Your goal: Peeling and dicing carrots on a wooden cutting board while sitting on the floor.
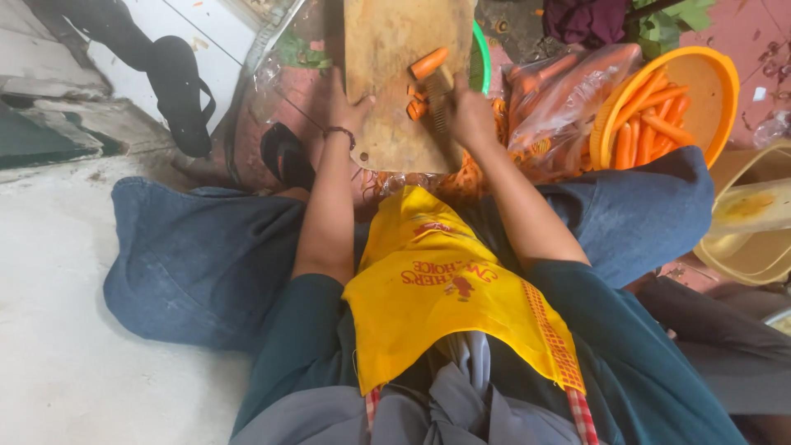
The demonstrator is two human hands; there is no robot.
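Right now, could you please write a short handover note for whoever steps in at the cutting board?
Left hand: flat on the wooden cutting board, steadying it.
Right hand: closed around a crinkle cutter set over the carrot.
Done: a few carrot pieces lie cut on the board.
Left: most of that carrot is uncut; peeled carrots wait in the orange bowl, and more sit in the plastic bag beside it.

A pale tan rectangular wooden cutting board [395, 91] carries bright orange carrot pieces [417, 107]. The round plastic bowl [715, 82] is orange-yellow, its peeled carrots [651, 124] orange. The cloth apron [437, 288] is yellow with red print and a red-checked edge; the trousers [206, 264] are denim blue.
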